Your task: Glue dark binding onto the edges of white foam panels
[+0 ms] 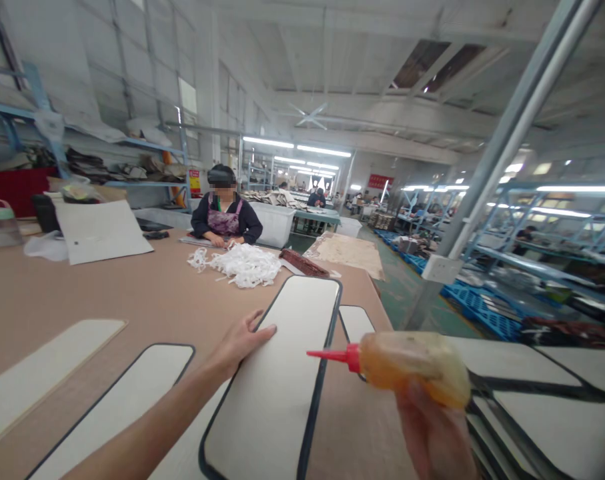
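A large workshop hall stretches away under a pale panelled ceiling (362,60), where a ceiling fan (309,117) hangs at twelve o'clock above rows of fluorescent tubes (297,147). A grey steel post (502,140) slants up at two o'clock. Blue metal shelving (547,233) lines the three o'clock side, with more racks (82,160) at ten o'clock against the white wall (57,80). The floor (407,293) looks green, though blurred, with blue pallets (482,307) on it.

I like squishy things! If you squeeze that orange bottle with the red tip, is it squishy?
Probably, yes. The glue bottle looks like soft, cloudy plastic, so it likely dents when the right hand squeezes. It looks light, held tilted one-handed. Laid down, it might roll.
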Available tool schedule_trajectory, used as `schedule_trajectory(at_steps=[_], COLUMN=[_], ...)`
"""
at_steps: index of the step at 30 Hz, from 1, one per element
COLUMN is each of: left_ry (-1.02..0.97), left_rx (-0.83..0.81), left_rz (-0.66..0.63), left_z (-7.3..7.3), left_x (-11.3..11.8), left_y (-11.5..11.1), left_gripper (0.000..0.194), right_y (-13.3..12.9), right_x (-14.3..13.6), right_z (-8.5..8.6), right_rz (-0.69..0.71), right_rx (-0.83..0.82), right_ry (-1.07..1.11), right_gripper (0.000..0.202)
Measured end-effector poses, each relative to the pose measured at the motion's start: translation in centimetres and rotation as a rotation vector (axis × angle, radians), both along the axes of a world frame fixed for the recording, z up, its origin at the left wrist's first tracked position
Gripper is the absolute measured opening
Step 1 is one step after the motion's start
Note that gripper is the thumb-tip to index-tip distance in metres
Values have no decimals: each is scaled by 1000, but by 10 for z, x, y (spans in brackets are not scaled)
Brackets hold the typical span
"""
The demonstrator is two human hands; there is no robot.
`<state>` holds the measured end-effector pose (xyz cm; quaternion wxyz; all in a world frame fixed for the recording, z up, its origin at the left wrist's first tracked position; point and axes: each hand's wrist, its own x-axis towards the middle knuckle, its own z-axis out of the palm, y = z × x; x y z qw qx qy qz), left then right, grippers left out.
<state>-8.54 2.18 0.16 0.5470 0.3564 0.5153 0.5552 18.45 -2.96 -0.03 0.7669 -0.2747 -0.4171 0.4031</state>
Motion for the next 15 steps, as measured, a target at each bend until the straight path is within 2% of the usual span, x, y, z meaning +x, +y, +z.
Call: schedule_trajectory(at_steps=[4, 6, 9, 12, 15], left_ry=[82, 96, 59, -13, -37], left_rx=[59, 100, 75, 81, 141], left_rz=[-120, -164, -191, -239, -261], left_z=[-3, -3, -1, -1, -5], left_x=[11, 13, 13, 11, 6], left_y=[-13, -17, -22, -21, -14], left_gripper=[67, 58, 48, 46, 53], right_y=[28, 36, 39, 31, 12], right_x=[-6, -3, 3, 3, -5], right_z=[14, 15, 13, 0, -26], right_rz=[11, -3, -12, 13, 40], right_rx=[33, 23, 2, -24, -43], right_ry=[73, 76, 86, 70, 42], right_gripper=[48, 48, 45, 43, 51])
